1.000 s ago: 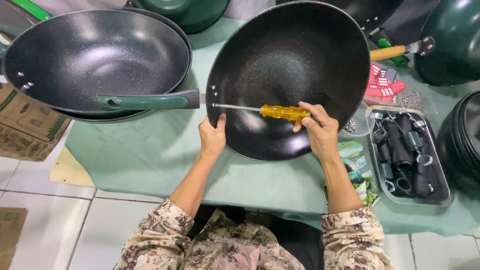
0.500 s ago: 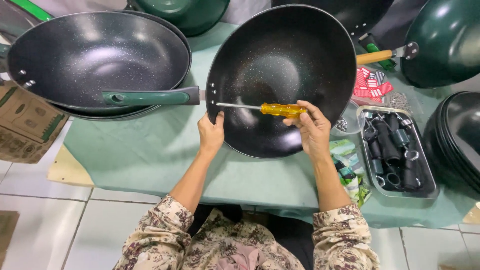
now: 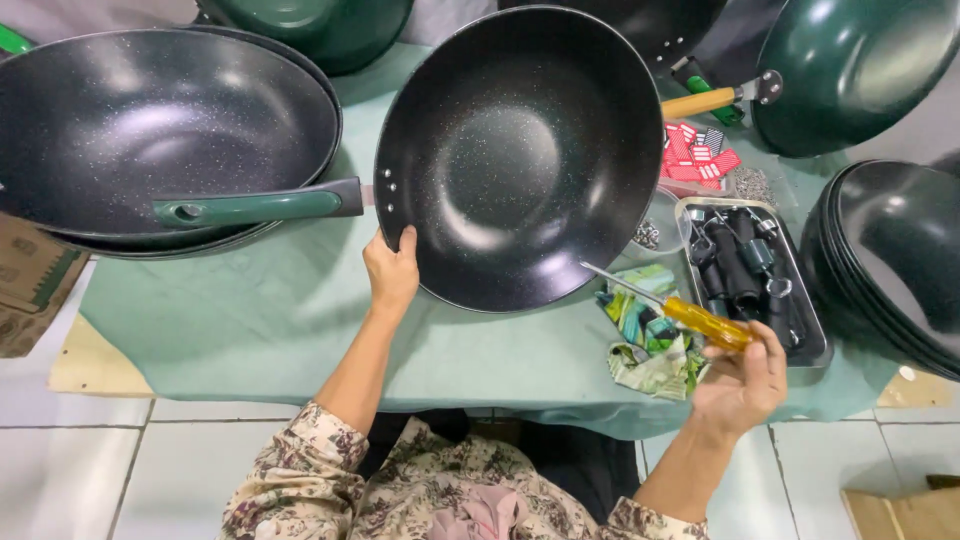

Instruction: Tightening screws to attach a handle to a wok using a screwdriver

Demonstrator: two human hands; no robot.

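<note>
The left hand, just left of centre in the frame, grips the lower-left rim of a round black speckled non-stick wok pan, thumb hooked over the edge beside its three rivets, so the pan stands tilted in the upper middle of the frame over the pale green cloth-covered desk. The right hand, at the lower right, is closed around the yellow translucent handle of a screwdriver, whose thin metal shaft points up-left and ends just below the pan's lower rim. Under that shaft lies a crumpled green printed wrapper. Just right of it sits a rectangular metal tray holding dark handles and small fittings. At the upper left rests another black wok with a dark green handle, stacked on others. More dark green and black pans stand along the top and right edges.
</note>
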